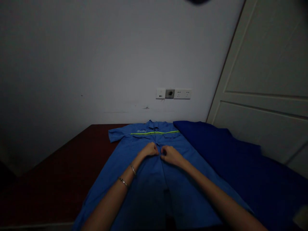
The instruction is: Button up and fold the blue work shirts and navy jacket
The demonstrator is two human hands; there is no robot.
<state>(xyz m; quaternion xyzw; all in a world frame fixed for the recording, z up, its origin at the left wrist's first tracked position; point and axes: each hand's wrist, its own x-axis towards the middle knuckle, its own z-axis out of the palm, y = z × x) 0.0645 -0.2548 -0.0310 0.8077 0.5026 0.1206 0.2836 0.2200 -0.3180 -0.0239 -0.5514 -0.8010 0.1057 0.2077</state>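
Observation:
A blue work shirt point(134, 173) with a yellow-green reflective stripe point(154, 132) across the chest lies flat on a dark red table point(60, 173), collar toward the wall. My left hand point(150, 149) and my right hand point(169, 154) rest side by side on the shirt's front placket, just below the stripe. Both have their fingers curled and pinched on the fabric at the centre opening. Two thin bracelets circle my left wrist.
A darker blue cloth point(240, 166) lies spread to the right of the shirt. A grey wall with a row of sockets point(173, 93) stands behind the table. A white panelled door point(264, 89) is at the right.

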